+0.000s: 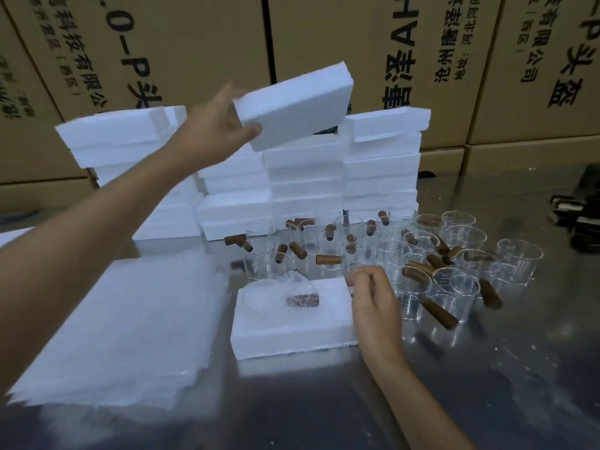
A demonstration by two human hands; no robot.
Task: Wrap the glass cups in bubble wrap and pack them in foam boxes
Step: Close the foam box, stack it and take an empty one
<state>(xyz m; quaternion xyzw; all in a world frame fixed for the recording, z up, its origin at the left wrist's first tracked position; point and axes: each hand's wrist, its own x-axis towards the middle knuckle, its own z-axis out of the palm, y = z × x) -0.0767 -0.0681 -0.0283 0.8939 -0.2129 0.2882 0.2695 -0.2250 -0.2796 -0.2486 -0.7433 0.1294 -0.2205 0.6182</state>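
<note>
Left hand (217,124) grips a tilted foam lid (293,107), right hand (373,298) pinches the open foam box (292,332), wrapped cup (292,295) blurry inside

- The left hand (214,125) grips a white foam lid (293,107) by its near-left corner and holds it tilted in the air above the stacked foam boxes (380,170).
- The right hand (373,300) pinches the right edge of an open foam box (292,339) lying on the steel table (487,384).
- Inside that box sits a bubble-wrapped glass cup (285,295), its brown handle showing through the wrap.
- Behind and to the right of the box stand many clear glass cups (519,261) with wooden handles, crowded together.
- A pile of bubble wrap sheets (123,326) lies at the left.
- Printed cardboard cartons (324,34) fill the background.
</note>
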